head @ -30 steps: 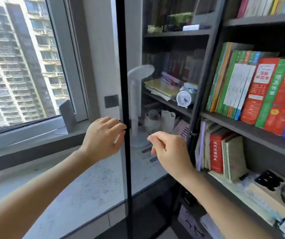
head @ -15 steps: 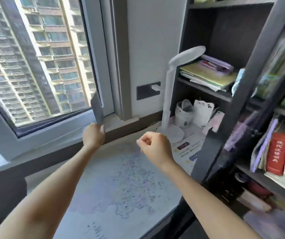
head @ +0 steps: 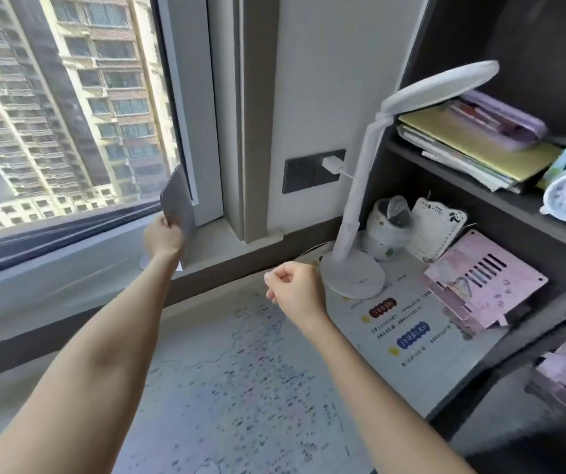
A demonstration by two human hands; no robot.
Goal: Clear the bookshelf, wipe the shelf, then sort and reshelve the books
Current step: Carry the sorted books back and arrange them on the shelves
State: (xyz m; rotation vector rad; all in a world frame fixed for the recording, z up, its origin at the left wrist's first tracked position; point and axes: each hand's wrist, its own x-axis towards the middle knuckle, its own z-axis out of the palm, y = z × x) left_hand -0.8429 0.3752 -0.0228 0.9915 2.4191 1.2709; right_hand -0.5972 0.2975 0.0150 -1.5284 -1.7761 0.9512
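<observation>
Windowsill [head: 216, 241] ahead: my left hand [head: 163, 239] grips a grey board [head: 177, 200] there, my right hand [head: 295, 292] is curled empty, and books [head: 473, 148] to its upper right lie on the shelf [head: 463, 181], so clearing seems barely begun.

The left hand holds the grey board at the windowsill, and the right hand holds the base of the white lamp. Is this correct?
Not quite. The head view shows the right hand curled and empty in the air, beside the base of the white lamp, not holding it. The left hand does hold the grey board at the windowsill.
</observation>
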